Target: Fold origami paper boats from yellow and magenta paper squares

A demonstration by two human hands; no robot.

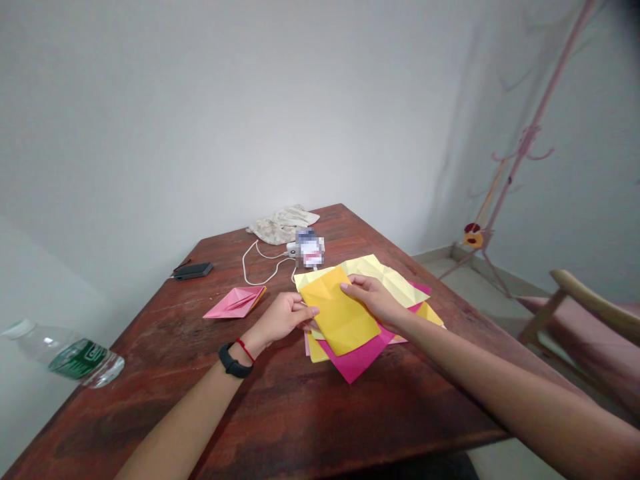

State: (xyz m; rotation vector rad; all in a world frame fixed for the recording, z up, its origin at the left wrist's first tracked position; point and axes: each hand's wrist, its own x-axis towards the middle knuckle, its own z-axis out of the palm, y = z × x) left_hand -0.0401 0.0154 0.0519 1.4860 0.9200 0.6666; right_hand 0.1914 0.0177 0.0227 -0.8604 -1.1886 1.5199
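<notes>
A folded yellow sheet of paper [340, 317] is held up between both hands, with a few crease lines showing on it. My left hand [286, 312] pinches its left edge, thumb in front and fingers partly hidden behind. On the opposite side my right hand [375, 299] grips the upper right edge, thumb on the front. Beneath lies a loose pile of coloured paper: a creased pale yellow sheet [395, 283] at the back and a magenta sheet [350, 367] with one corner toward me. A pink folded paper piece [235, 303] rests left of my left hand.
On the brown wooden table [280, 420] stand or lie a water bottle [70, 353] at left, a black device [193, 271], a white cable [245, 267], a blurred-out item [311, 250] and a patterned cloth [283, 225]. A wooden chair [590, 303] and pink coat stand [520, 153] are to the right.
</notes>
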